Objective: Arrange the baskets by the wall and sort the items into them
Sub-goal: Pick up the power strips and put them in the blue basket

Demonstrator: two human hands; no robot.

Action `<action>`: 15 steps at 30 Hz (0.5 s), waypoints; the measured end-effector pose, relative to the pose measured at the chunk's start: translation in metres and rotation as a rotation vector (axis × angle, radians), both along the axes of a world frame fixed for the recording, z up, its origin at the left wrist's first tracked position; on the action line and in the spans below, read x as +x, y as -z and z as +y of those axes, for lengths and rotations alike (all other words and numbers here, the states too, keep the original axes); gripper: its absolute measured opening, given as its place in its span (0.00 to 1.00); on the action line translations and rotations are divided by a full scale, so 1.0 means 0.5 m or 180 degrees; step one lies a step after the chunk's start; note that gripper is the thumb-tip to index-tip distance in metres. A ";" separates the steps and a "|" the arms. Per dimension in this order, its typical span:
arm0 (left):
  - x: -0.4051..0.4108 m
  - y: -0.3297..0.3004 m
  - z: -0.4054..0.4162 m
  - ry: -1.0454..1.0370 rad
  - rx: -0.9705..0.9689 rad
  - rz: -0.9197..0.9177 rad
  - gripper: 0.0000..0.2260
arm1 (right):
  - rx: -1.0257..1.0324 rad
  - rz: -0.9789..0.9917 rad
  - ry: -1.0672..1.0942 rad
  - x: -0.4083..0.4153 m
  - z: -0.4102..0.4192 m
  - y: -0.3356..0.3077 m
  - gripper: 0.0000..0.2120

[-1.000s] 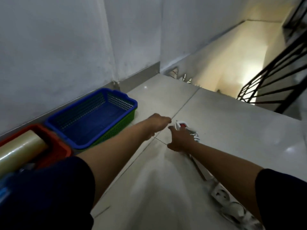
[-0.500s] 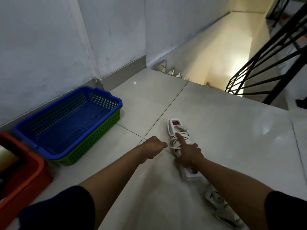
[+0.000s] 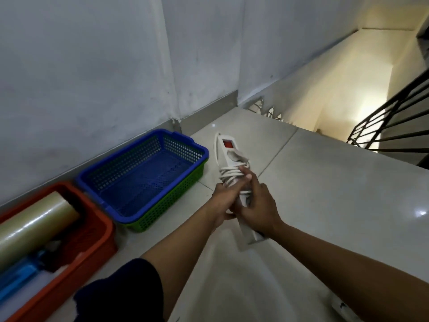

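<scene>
A white power strip (image 3: pixel 228 156) with a red switch and its cord wound round it is lifted off the floor. My right hand (image 3: pixel 258 209) grips its middle and my left hand (image 3: pixel 224 203) holds it from the left side. To the left, by the wall, a blue basket (image 3: pixel 141 173) sits nested in a green basket (image 3: pixel 167 205); it is empty. Further left a red basket (image 3: pixel 92 238) holds a clear film roll (image 3: pixel 34 224) and a blue item (image 3: pixel 21 277).
The tiled landing ends at a stairwell (image 3: pixel 348 89) going down at the upper right, with a black railing (image 3: pixel 392 129) beside it. Another white item (image 3: pixel 343 307) lies on the floor at the lower right edge.
My right hand closed on the power strip and raised it from the floor. My left hand moved in and took hold of it too.
</scene>
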State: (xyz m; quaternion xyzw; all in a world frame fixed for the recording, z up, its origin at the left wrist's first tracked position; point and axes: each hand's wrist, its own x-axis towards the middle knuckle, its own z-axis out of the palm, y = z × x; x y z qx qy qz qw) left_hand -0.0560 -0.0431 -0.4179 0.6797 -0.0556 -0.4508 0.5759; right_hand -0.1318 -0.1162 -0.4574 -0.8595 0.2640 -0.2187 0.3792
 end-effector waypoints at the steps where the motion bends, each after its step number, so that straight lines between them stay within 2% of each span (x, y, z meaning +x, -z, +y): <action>1: 0.016 -0.007 0.012 -0.0170 -0.0204 -0.0026 0.36 | -0.0033 -0.0187 -0.0076 0.022 0.013 -0.020 0.36; 4: 0.072 -0.033 0.054 -0.0566 -0.0624 -0.0357 0.24 | 0.0024 -0.0459 -0.0293 0.086 0.051 -0.056 0.37; 7: 0.140 -0.057 0.107 -0.0855 -0.0663 -0.0970 0.16 | 0.0471 -0.0601 -0.0607 0.149 0.084 -0.075 0.40; 9: 0.185 -0.069 0.144 -0.0977 -0.0243 -0.1790 0.14 | 0.0625 -0.0684 -0.0796 0.187 0.103 -0.080 0.39; 12: 0.241 -0.086 0.193 -0.1034 0.0604 -0.3082 0.18 | 0.0884 -0.0740 -0.0845 0.224 0.118 -0.072 0.36; 15: 0.287 -0.086 0.228 -0.0688 0.1220 -0.3779 0.25 | 0.0909 -0.0576 -0.0691 0.238 0.129 -0.039 0.33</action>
